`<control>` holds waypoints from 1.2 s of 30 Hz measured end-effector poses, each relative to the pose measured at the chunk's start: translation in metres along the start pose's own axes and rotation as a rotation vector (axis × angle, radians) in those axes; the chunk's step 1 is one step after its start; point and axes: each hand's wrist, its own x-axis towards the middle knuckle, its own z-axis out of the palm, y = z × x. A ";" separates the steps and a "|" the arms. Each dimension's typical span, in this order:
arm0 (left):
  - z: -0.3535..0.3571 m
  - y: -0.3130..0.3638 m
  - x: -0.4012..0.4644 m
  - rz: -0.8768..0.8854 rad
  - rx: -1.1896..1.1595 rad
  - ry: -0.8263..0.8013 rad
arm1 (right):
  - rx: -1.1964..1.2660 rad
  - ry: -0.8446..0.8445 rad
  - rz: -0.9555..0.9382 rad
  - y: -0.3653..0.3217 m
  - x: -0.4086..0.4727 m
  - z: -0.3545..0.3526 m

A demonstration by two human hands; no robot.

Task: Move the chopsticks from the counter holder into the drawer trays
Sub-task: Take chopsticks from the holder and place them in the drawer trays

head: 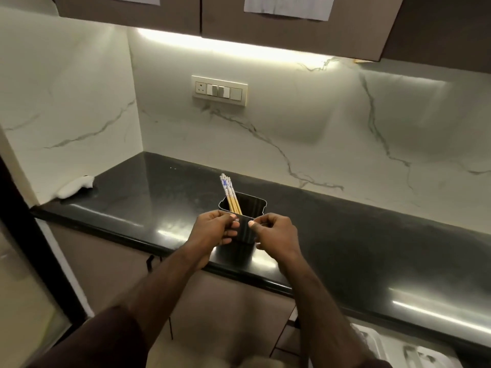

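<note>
Left hand (216, 229): fingers (230, 233) curled round the near left corner of the black rectangular plastic holder (244, 232), thumb laid over its near rim. The hand grips the holder.

Right hand (276, 235): thumb tip set against the near rim of the holder, the other fingers curled by its right side. They appear to grip that side; the contact itself is hidden behind the hand.

The holder stands upright on the polished black stone counter (372, 235), close to the front edge, between the two hands.

Bundle of pale wooden chopsticks with blue-and-white patterned tops (230, 193): standing inside the holder at its far left corner, leaning left and away, the tops well above the rim. Neither hand touches them.

White moulded drawer tray (414, 353): partly seen at the lower right, below the counter edge; its contents cannot be made out.

White crumpled cloth (75, 185): lying on the counter in the far left corner, well apart from the holder.

Cream switch plate with one socket (219, 90): fixed to the white veined marble backsplash (318, 128) behind the holder. Brown wall cabinets (239, 19) above carry white paper sheets (288, 6), with a light strip glowing beneath them.
</note>
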 end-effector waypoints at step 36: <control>-0.016 -0.026 0.298 0.003 0.185 -0.051 | -0.467 0.081 0.407 0.045 0.236 0.125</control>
